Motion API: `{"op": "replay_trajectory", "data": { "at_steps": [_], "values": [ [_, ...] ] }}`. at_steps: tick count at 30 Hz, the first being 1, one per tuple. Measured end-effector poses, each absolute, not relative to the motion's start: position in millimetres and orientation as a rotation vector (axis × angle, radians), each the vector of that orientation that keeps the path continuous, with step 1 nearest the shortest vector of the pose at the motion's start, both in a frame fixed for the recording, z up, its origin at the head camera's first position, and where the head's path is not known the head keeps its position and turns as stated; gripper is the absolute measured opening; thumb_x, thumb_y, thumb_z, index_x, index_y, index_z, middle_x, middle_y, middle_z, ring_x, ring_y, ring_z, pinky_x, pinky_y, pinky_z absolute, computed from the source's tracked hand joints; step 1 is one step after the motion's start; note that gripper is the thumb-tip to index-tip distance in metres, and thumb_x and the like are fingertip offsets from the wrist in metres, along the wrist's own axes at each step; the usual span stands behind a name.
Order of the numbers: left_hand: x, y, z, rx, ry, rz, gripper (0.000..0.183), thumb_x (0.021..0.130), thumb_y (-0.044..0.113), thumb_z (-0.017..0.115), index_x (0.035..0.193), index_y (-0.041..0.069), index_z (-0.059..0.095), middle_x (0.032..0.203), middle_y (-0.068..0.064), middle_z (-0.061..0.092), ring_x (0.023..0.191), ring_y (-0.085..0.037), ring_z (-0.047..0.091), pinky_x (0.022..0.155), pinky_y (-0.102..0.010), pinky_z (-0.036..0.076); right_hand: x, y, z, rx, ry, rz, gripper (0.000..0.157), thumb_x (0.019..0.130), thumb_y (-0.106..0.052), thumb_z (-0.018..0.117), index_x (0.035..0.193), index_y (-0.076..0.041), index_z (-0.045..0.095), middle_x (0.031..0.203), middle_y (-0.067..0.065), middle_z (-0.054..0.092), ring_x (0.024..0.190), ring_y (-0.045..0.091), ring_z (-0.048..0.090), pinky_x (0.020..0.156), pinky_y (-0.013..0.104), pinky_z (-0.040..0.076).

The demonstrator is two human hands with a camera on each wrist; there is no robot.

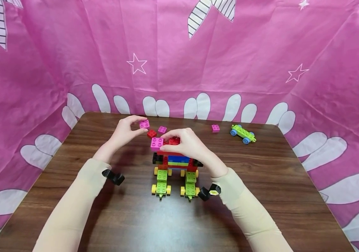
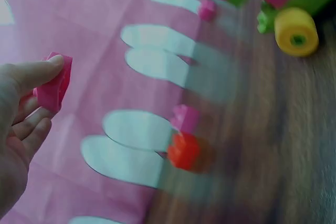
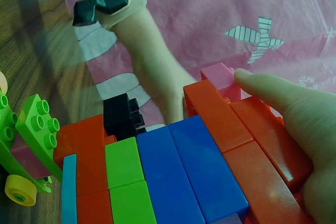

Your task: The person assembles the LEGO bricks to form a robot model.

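My left hand (image 1: 126, 131) pinches a pink toy brick (image 1: 144, 124) between thumb and fingers, held up off the table to the left of a built figure. In the left wrist view this brick (image 2: 54, 83) is seen from its side. My right hand (image 1: 189, 144) reaches over the figure and pinches a second pink brick (image 1: 157, 142) at its upper left corner. The figure has a blue middle block (image 1: 178, 160), red bricks on top, black side bricks and green wheeled bases (image 1: 161, 188). The right wrist view shows my thumb against the pink brick (image 3: 219, 78) beside the red row (image 3: 223, 124).
Behind the figure lie a small red brick (image 1: 151, 133) and a pink brick (image 1: 162, 129). Another pink brick (image 1: 215, 128) and a green car base (image 1: 243, 133) with blue wheels lie at the back right. A pink patterned cloth (image 1: 173, 52) surrounds the brown table (image 1: 245, 182).
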State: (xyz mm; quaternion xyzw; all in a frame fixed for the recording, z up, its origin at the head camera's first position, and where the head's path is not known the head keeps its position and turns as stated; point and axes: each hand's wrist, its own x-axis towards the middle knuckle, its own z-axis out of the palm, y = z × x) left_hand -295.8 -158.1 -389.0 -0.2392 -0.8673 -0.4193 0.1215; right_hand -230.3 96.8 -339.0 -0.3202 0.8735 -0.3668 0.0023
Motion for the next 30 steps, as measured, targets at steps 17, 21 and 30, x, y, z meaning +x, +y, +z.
{"op": "replay_trajectory", "data": {
  "at_steps": [17, 21, 30],
  "values": [
    [-237, -154, -352, -0.890, -2.288, -1.215, 0.040, 0.074, 0.007, 0.082, 0.112, 0.006, 0.070, 0.110, -0.009, 0.070, 0.103, -0.021, 0.063, 0.091, -0.028, 0.047, -228, 97, -337, -0.985, 2.737, -1.155, 0.032, 0.082, -0.029, 0.077, 0.107, -0.009, 0.073, 0.097, 0.002, 0.074, 0.072, 0.012, 0.058, 0.065, 0.025, 0.053],
    [-229, -152, -350, -0.931, -2.254, -1.214, 0.041, 0.072, 0.005, 0.083, 0.111, 0.005, 0.070, 0.108, -0.009, 0.071, 0.103, -0.019, 0.062, 0.091, -0.027, 0.046, -228, 97, -337, -0.983, 2.736, -1.153, 0.031, 0.082, -0.028, 0.077, 0.107, -0.009, 0.073, 0.098, 0.001, 0.074, 0.075, 0.011, 0.060, 0.067, 0.025, 0.053],
    [-218, -148, -355, -0.982, -2.246, -1.229, 0.041, 0.071, 0.006, 0.084, 0.111, 0.006, 0.070, 0.107, -0.005, 0.071, 0.103, -0.016, 0.064, 0.093, -0.024, 0.048, -228, 96, -337, -0.984, 2.757, -1.129, 0.031, 0.082, -0.028, 0.077, 0.107, -0.009, 0.074, 0.097, 0.001, 0.074, 0.074, 0.011, 0.059, 0.067, 0.025, 0.053]
  ]
}}
